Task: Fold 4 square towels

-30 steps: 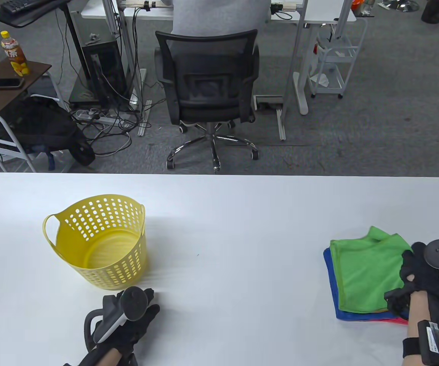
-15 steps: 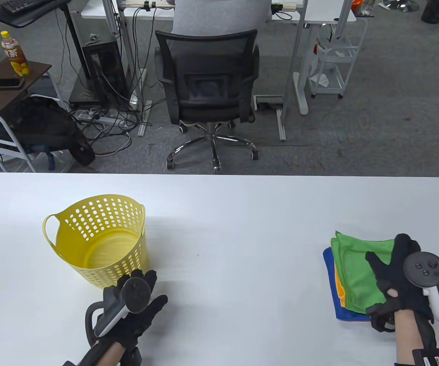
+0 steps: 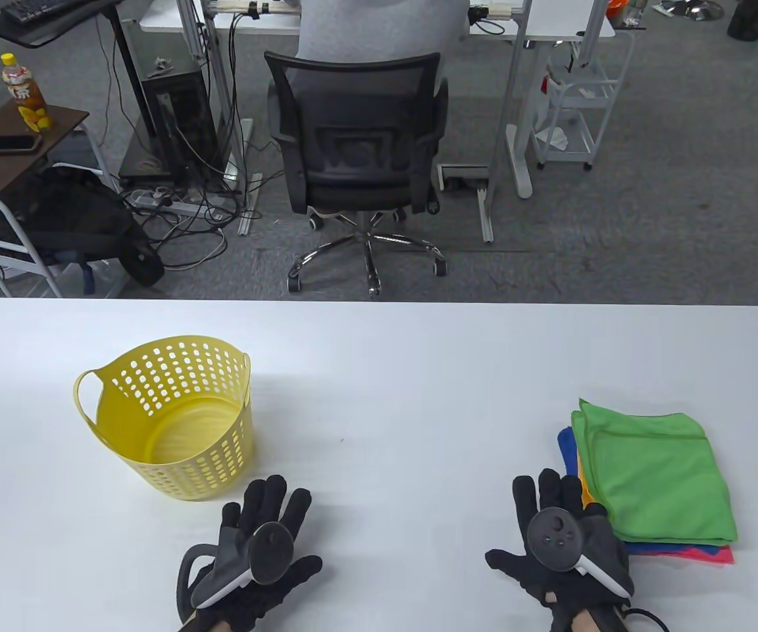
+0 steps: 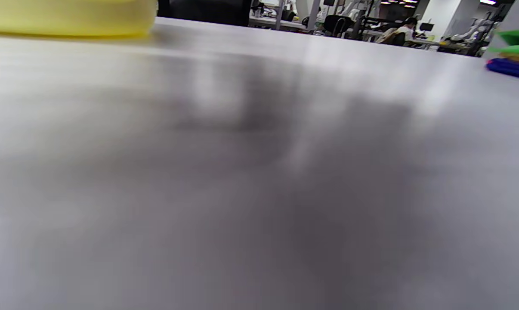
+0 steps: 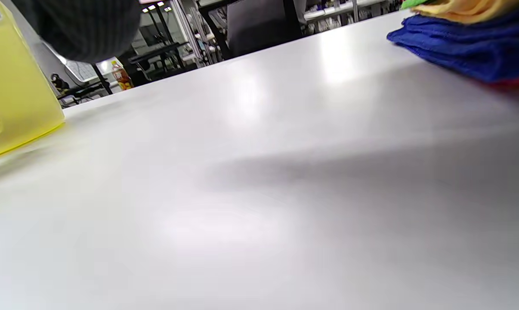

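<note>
A stack of folded towels lies on the white table (image 3: 392, 382) at the right. The green towel (image 3: 655, 477) is on top, with orange (image 3: 583, 480), blue (image 3: 566, 444) and pink (image 3: 701, 554) edges showing under it. My right hand (image 3: 553, 520) lies flat and spread on the table just left of the stack, holding nothing. My left hand (image 3: 267, 523) lies flat and spread near the front edge, right of the basket, also empty. The right wrist view shows the blue towel (image 5: 466, 45) under the orange one (image 5: 466, 8).
A yellow perforated basket (image 3: 172, 415) stands empty at the left of the table; it also shows in the left wrist view (image 4: 70, 17). A black office chair (image 3: 359, 151) stands beyond the far edge.
My right hand has let go of the green towel and moved left off the stack onto the table. The green towel now lies flat. My left hand has slid right and spread flat.
</note>
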The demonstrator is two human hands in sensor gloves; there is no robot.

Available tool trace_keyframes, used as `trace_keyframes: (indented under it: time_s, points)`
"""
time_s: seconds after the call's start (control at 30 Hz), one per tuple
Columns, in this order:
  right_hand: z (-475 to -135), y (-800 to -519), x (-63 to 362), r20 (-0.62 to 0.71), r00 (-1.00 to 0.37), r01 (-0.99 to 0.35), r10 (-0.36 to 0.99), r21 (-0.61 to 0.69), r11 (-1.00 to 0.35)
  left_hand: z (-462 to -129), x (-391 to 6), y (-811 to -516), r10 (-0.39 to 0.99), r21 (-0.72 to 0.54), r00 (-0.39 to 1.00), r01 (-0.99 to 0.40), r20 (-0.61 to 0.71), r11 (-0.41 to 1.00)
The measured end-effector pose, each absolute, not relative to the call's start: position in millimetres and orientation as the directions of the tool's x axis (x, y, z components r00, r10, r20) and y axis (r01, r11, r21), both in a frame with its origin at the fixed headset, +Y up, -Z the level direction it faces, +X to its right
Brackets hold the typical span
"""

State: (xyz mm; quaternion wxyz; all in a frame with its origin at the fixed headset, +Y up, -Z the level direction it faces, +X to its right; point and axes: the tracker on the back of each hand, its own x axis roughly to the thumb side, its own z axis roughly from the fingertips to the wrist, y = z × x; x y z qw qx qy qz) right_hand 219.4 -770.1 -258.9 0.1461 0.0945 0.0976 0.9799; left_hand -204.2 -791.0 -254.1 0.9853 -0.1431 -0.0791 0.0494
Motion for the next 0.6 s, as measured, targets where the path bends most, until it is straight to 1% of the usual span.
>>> trace_keyframes:
  time_s: [0.07,0.13,0.23,0.37,0.6]
  points:
    - [-258,-774,223,0.169,-0.932,-0.281,0.32,0.218,-0.935,-256,-211,-790,0.169,-0.302,0.978,-0.127,0.119,0.945]
    - [-257,-776,224,0.172,-0.926,-0.293,0.335,0.228,-0.928,-256,-215,-788,0.197,-0.288,0.974,-0.159,0.108,0.944]
    - [-255,-777,220,0.196,-0.915,-0.301,0.353,0.251,-0.92,-255,-216,-785,0.18,-0.259,0.978,-0.147,0.106,0.955]
    - [-252,-779,213,0.229,-0.907,-0.285,0.353,0.282,-0.916,-255,-214,-787,0.175,-0.271,0.978,-0.139,0.112,0.952]
    - [-251,-780,214,0.214,-0.913,-0.281,0.347,0.286,-0.916,-255,-210,-789,0.169,-0.292,0.978,-0.126,0.126,0.948]
